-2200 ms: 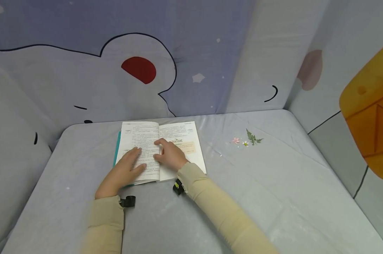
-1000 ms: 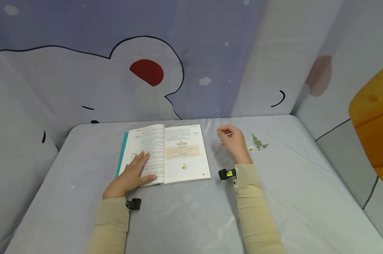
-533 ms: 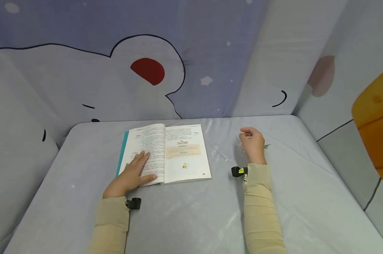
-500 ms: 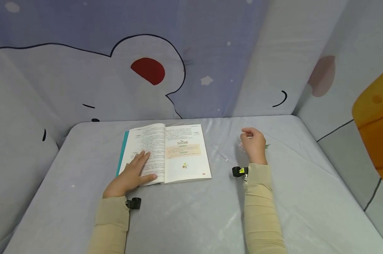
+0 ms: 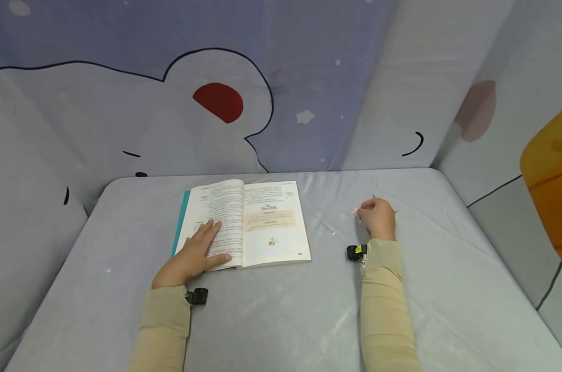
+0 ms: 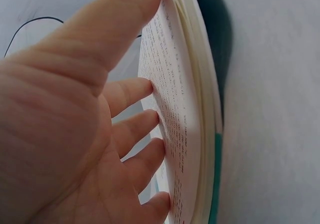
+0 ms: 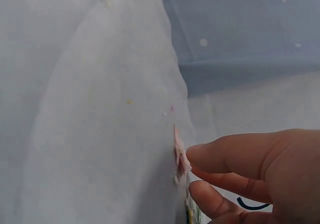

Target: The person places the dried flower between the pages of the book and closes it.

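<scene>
While the left hand (image 5: 192, 257) lies with spread fingers on the left page, lower left of centre in the head view, the right hand (image 5: 379, 217) is at the pink flower (image 5: 355, 211), right of centre. Left holds nothing, just rests on paper. Right has curled fingers; one fingertip touches the flower, but can't tell whether it's pinched or only touched.

Status, my read: book (image 5: 281, 251) is spread and its left page is kept down, so that part looks done. Contact with the flower is made; no clear lift, since it sits at or close to the cloth (image 5: 271, 315) in the right wrist view, lower centre. Pickup looks barely started. Nothing loose shows on the right page, only print, a peach text box and a small printed figure. Greenery (image 5: 396, 211) also sits off the book, right of the right hand.

Hard to see: most of the greenery is behind the right hand, only tips show. Yellow-green-white bit (image 7: 189, 211) at the bottom of the right wrist view is blurred and cut off, can't identify. Left thumb tip runs out the top of the left wrist view. Book text unreadable. Both sleeves (image 5: 166, 325) cut off at the bottom edge.
</scene>
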{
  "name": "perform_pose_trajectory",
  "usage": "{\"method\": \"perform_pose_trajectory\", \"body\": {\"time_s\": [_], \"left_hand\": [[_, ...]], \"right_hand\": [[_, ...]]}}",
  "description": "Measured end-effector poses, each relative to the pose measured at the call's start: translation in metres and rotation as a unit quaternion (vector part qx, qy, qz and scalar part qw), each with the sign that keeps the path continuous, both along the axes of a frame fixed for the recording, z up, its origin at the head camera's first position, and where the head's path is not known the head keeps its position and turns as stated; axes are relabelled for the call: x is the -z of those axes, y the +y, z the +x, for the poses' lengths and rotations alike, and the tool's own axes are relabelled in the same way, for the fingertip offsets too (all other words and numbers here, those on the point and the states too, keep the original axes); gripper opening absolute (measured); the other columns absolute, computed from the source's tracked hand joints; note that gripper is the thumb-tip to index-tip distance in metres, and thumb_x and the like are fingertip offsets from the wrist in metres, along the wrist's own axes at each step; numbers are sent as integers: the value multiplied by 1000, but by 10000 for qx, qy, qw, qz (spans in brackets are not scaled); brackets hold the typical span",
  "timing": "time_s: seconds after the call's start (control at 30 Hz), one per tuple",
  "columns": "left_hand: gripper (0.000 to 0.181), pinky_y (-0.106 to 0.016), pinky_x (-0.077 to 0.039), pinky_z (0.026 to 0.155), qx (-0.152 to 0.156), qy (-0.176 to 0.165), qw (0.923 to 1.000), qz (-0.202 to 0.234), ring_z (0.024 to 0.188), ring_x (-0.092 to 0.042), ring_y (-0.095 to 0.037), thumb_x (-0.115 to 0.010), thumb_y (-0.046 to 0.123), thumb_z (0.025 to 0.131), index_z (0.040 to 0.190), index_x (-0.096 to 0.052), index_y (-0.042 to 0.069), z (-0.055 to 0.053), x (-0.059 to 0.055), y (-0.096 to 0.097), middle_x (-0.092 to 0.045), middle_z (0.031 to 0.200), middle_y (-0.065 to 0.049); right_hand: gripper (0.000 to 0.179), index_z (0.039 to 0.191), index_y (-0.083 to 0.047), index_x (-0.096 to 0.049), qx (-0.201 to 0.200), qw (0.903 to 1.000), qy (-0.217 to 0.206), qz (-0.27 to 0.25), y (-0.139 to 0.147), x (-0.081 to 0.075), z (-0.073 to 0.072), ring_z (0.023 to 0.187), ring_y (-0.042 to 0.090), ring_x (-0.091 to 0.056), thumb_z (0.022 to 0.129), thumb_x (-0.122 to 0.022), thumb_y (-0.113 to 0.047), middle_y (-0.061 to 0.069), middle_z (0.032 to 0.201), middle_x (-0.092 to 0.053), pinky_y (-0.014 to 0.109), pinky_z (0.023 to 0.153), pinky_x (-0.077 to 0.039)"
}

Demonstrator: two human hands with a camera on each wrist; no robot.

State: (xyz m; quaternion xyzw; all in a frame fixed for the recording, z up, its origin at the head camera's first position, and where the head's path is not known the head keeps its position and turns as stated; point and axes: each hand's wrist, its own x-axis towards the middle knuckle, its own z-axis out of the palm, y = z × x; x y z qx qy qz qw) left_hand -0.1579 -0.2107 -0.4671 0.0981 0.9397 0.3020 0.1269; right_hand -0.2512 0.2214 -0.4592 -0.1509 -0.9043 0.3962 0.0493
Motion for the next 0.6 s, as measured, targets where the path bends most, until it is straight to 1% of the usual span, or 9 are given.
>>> {"method": "perform_pose_trajectory", "body": {"time_s": [0.17, 0.27, 0.37, 0.5, 0.6], "left_hand": [[95, -72, -7, 116, -12, -4, 10000, -8, 151, -5, -51, -72, 43, 93, 160, -20, -1, -2, 0, 0, -10, 166, -28], [95, -72, -7, 116, -34, 8, 10000, -26, 151, -6, -51, -73, 43, 93, 160, -21, 0, -2, -1, 1, -10, 166, -28], [95, -72, -7, 116, -67, -10, 10000, -34, 151, -6, -50, -73, 42, 93, 160, -21, 0, -2, -2, 1, -10, 166, -27], [96, -72, -7, 116, -84, -47, 9999, -29, 151, -6, -50, -74, 42, 93, 160, -21, 0, -1, -3, 2, -10, 166, -27], [96, -72, -7, 116, -96, -88, 9999, -14, 151, -6, -50, -73, 43, 93, 160, -21, 0, 0, -4, 3, -10, 166, -27]], "right_hand": [[20, 106, 3, -70, 74, 9997, -187, 102, -1, 3, -1, 82, 29, -61, 93, -68, -12, 20, 100, -68, 37, 69, -48], [17, 100, 3, -71, 121, 9994, -149, 278, -1, 4, -2, 81, 30, -62, 93, -68, -11, 20, 99, -70, 39, 69, -49], [14, 95, 2, -71, 109, 9993, -149, 329, -1, 5, -3, 79, 31, -62, 93, -67, -11, 19, 95, -70, 40, 68, -50], [13, 91, 1, -71, 75, 9993, -150, 332, -2, 5, -3, 76, 29, -61, 93, -67, -11, 17, 90, -70, 38, 65, -48], [14, 92, 2, -71, 31, 9995, -131, 274, -2, 4, -2, 75, 28, -59, 93, -67, -11, 15, 88, -69, 36, 64, -46]]}}
